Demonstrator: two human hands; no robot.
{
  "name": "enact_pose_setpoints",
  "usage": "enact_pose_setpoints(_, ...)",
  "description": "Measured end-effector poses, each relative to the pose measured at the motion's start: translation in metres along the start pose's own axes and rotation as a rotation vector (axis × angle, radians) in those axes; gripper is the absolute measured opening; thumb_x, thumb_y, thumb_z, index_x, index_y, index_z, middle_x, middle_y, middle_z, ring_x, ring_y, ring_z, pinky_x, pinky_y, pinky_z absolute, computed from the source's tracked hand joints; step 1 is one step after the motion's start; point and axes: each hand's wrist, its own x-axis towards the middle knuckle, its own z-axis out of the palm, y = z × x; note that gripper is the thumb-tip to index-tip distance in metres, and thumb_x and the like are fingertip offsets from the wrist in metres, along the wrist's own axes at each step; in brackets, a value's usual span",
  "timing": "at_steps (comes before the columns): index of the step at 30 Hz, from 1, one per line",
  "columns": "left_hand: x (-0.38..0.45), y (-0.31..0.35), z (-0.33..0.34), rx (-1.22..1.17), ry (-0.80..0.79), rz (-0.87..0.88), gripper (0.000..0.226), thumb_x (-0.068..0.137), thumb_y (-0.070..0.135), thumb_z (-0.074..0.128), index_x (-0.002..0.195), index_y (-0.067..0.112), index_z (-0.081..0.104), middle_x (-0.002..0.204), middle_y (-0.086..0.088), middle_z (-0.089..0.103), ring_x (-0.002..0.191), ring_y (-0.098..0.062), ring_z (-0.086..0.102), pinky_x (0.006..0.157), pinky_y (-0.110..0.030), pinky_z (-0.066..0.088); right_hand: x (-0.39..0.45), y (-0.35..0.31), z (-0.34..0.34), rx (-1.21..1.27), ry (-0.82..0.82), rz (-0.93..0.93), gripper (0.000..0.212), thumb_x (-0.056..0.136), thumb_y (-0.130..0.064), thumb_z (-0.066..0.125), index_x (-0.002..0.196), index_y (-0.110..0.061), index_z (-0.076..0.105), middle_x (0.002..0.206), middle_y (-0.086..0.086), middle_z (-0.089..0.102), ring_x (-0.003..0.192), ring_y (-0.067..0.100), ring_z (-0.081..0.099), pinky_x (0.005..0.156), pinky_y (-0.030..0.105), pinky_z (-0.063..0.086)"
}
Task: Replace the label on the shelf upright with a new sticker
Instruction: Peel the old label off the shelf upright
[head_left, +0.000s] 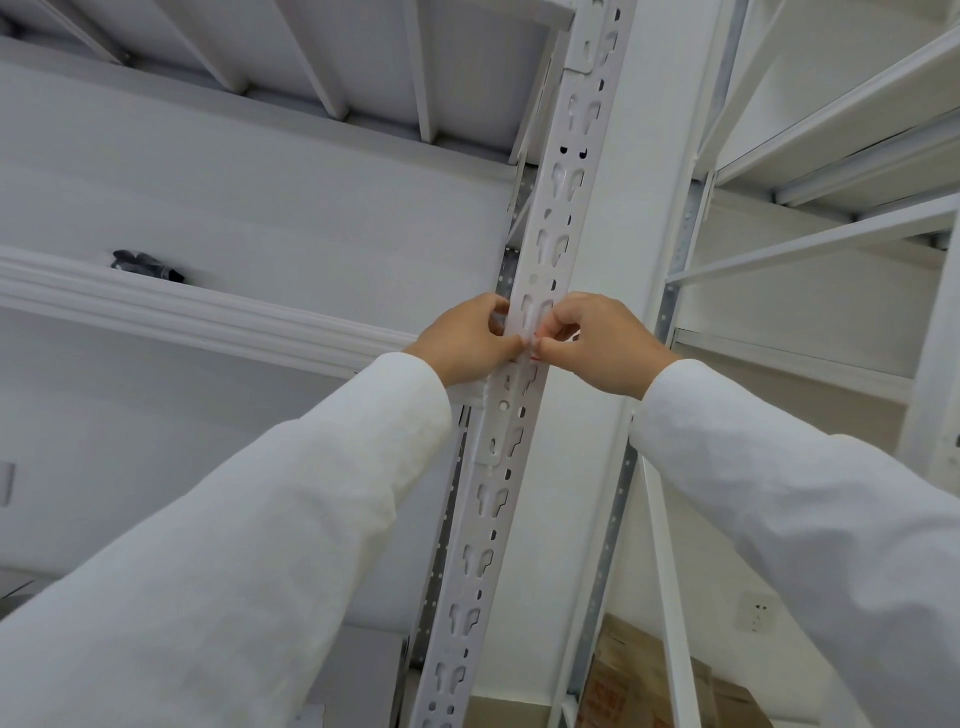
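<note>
Both hands are raised to the white slotted shelf upright (540, 244), which runs through the frame from six o'clock toward twelve. At the centre, the left hand (467, 338) is closed narrowly against the upright's nine o'clock edge, thumb and forefinger pinched. The right hand (597, 340), at three o'clock of the post, is pinched on a small label (533, 347) with a red edge, lying on the upright's face between the fingertips. Whether old label or new sticker is held cannot be told. A tear could be caused by too sharp a pull; a crooked or creased placement could follow if the slots are bridged unevenly.
</note>
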Motion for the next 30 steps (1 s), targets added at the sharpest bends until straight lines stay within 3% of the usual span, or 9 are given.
enact_pose_setpoints(6,0.000,0.000,0.001,0.005,0.008,0.002,0.053,0.084,0.035,0.061,0.131,0.017,0.046,0.117,-0.005,0.063,0.107,-0.023,0.059,0.097,-0.039,0.046,0.002,0.003,-0.002,-0.018,-0.037,-0.022,0.010,0.082,-0.020,0.064,0.074,-0.014,0.062,0.078,-0.009,0.051,0.083,0.018,0.055,0.075,0.026,0.043)
enact_pose_setpoints(13,0.000,0.001,0.001,-0.005,-0.003,-0.015,0.054,0.084,0.032,0.061,0.133,0.017,0.044,0.119,-0.005,0.062,0.109,-0.023,0.059,0.099,-0.039,0.046,0.000,0.007,-0.003,-0.007,-0.047,-0.042,0.012,0.083,-0.021,0.065,0.078,-0.010,0.064,0.082,-0.005,0.053,0.081,0.016,0.053,0.073,0.022,0.042)
enact_pose_setpoints(16,0.000,0.001,0.000,-0.016,-0.019,-0.015,0.052,0.085,0.029,0.060,0.133,0.017,0.044,0.118,-0.004,0.063,0.108,-0.022,0.060,0.099,-0.038,0.046,-0.001,0.009,-0.012,0.003,-0.099,0.008,0.019,0.080,-0.030,0.068,0.081,-0.010,0.070,0.081,0.001,0.064,0.075,0.019,0.057,0.072,0.028,0.047)
enact_pose_setpoints(19,-0.001,0.001,-0.002,-0.029,-0.043,-0.004,0.051,0.085,0.029,0.060,0.133,0.018,0.045,0.112,-0.001,0.062,0.098,-0.017,0.058,0.088,-0.029,0.045,-0.006,0.013,-0.022,0.080,-0.103,0.091,0.027,0.076,-0.042,0.070,0.079,-0.015,0.071,0.070,-0.002,0.062,0.062,0.011,0.052,0.061,0.022,0.043)
enact_pose_setpoints(23,-0.001,0.002,-0.001,-0.108,-0.005,-0.039,0.047,0.089,0.028,0.051,0.133,0.014,0.038,0.111,-0.003,0.060,0.096,-0.017,0.054,0.083,-0.027,0.039,-0.009,0.025,-0.024,0.032,0.009,0.114,0.014,0.080,-0.034,0.066,0.082,-0.020,0.069,0.084,-0.001,0.069,0.078,0.015,0.061,0.080,0.032,0.052)
enact_pose_setpoints(27,0.002,0.001,-0.002,-0.240,0.088,-0.062,0.027,0.089,0.039,0.046,0.101,0.015,0.044,0.103,-0.010,0.065,0.092,-0.024,0.059,0.074,-0.031,0.042,-0.008,0.024,-0.018,-0.019,0.076,0.082,0.005,0.083,-0.026,0.062,0.084,-0.024,0.067,0.079,-0.010,0.064,0.073,0.011,0.058,0.077,0.032,0.051)
enact_pose_setpoints(30,0.003,0.002,-0.002,-0.294,0.076,-0.047,0.034,0.080,0.050,0.060,0.082,0.017,0.054,0.082,-0.006,0.063,0.077,-0.020,0.055,0.072,-0.028,0.043,-0.006,0.018,-0.013,-0.034,0.085,0.068,0.007,0.082,-0.026,0.060,0.083,-0.025,0.067,0.079,-0.010,0.063,0.072,0.012,0.058,0.074,0.031,0.050)
